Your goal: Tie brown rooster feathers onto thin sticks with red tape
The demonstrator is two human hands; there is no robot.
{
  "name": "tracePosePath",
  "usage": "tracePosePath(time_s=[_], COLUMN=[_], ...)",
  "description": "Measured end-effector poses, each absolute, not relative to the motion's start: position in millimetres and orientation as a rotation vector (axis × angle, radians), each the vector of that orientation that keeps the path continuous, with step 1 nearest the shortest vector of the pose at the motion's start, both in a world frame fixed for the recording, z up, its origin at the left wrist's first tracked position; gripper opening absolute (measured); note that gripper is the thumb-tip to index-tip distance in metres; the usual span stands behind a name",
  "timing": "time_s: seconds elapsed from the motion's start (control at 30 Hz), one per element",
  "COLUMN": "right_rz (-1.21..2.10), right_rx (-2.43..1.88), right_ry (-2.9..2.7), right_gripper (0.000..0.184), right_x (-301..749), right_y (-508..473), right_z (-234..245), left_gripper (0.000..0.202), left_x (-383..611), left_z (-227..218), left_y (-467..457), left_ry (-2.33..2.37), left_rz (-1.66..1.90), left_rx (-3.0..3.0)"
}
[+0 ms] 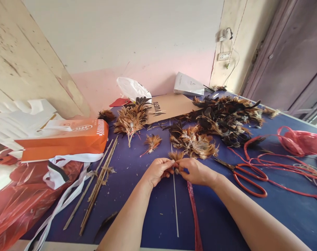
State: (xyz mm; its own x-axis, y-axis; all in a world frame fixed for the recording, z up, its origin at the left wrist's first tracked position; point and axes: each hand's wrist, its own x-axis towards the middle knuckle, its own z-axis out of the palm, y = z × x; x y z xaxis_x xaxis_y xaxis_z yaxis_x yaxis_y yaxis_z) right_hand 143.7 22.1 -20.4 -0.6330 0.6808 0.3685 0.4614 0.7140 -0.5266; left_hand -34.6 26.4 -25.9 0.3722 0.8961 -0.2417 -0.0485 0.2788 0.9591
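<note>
A small bunch of brown feathers [177,155] is pinched at its base between my two hands, its tips fanning away from me. My left hand [159,171] grips it from the left with thumb and fingers together. From the other side my right hand [196,170] closes on the same base, its fingertips meeting the left ones. A pink-red plastic strip [192,205] runs from under the right hand toward the table's near edge; its upper end is hidden. Just beyond lie a larger feather clump [196,141] and a small tied tuft [152,143].
Orange-handled scissors [248,176] and a pink plastic string roll [302,141] lie right on the blue table [153,223]. A big feather heap [226,118], cardboard [171,106] and a feather bundle [131,120] sit farther back. Thin sticks [99,184] and an orange bag [64,139] are left.
</note>
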Motion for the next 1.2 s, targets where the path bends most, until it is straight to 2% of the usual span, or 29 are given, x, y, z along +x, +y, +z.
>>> tracePosePath(time_s=[0.2,0.4,0.57,0.97,1.1,1.2], right_rz=[0.545,0.564,0.576,1.19,1.051,0.966], right_rx=[-0.851,-0.935,-1.124,-1.202,-1.108,-1.108], right_ry=[-2.401,-2.313,-2.137,-1.899,-2.027,-2.065], right_gripper=[0.017,0.013,0.012,0.021,0.023,0.015], right_x=[144,149,147,149,149,149], right_y=[21,22,25,30,30,30], right_z=[-19,-14,-15,-15,-21,-26], left_gripper=[0.033,0.016,0.016,0.017,0.018,0.017], left_x=[-30,-27,-24,-26,-29,-30], left_z=[-27,-27,-29,-22,-23,-24], left_y=[24,22,20,21,21,22], left_ry=[1.072,1.146,1.172,1.199,1.172,1.155], left_rz=[0.747,0.699,0.677,0.728,0.713,0.704], left_rx=[1.264,1.373,1.453,1.484,1.511,1.526])
